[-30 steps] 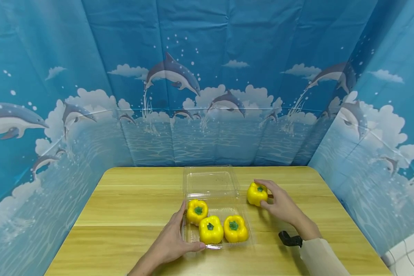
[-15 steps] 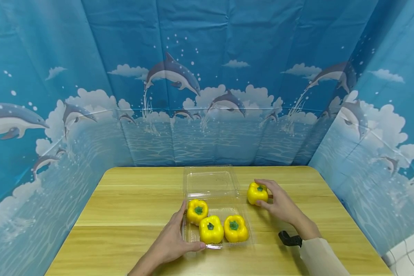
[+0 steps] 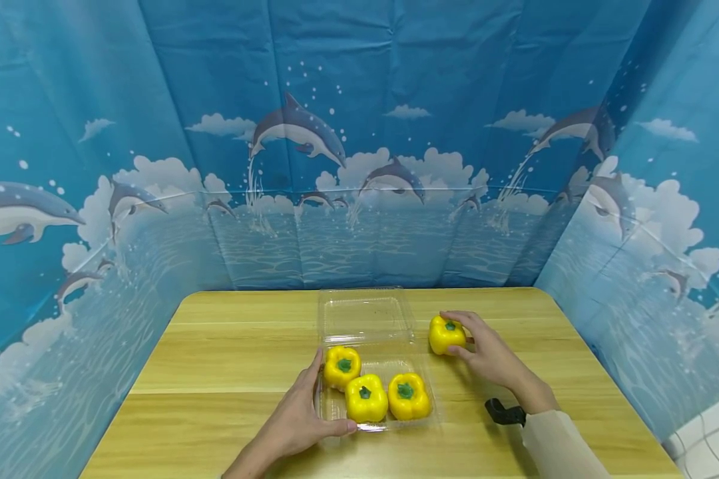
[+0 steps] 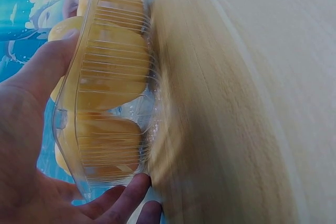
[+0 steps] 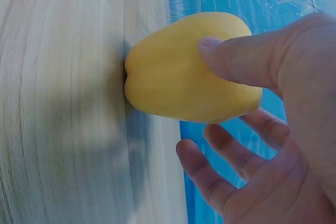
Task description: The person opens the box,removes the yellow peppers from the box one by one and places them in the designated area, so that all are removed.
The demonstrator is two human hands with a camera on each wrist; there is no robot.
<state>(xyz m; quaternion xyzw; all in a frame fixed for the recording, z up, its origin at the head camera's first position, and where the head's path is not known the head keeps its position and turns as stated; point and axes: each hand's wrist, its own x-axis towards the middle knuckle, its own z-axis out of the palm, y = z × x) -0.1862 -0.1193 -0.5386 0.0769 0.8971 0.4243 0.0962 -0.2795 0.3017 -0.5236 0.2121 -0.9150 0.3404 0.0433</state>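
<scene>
Pinching a pepper [image 3: 445, 337] right of the box [image 3: 391, 365] is the right hand [image 3: 491, 356]; the left hand [image 3: 296, 419] grips the box's left side.

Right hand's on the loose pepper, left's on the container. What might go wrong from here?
The held pepper might slip or roll: the right hand has its thumb on one side, but some fingers stand clear of it.

The clear container looks thin, so a tug by the left hand at its near-left corner could shift it.

The open lid lies behind the container and might get knocked if the right hand swings across.
</scene>
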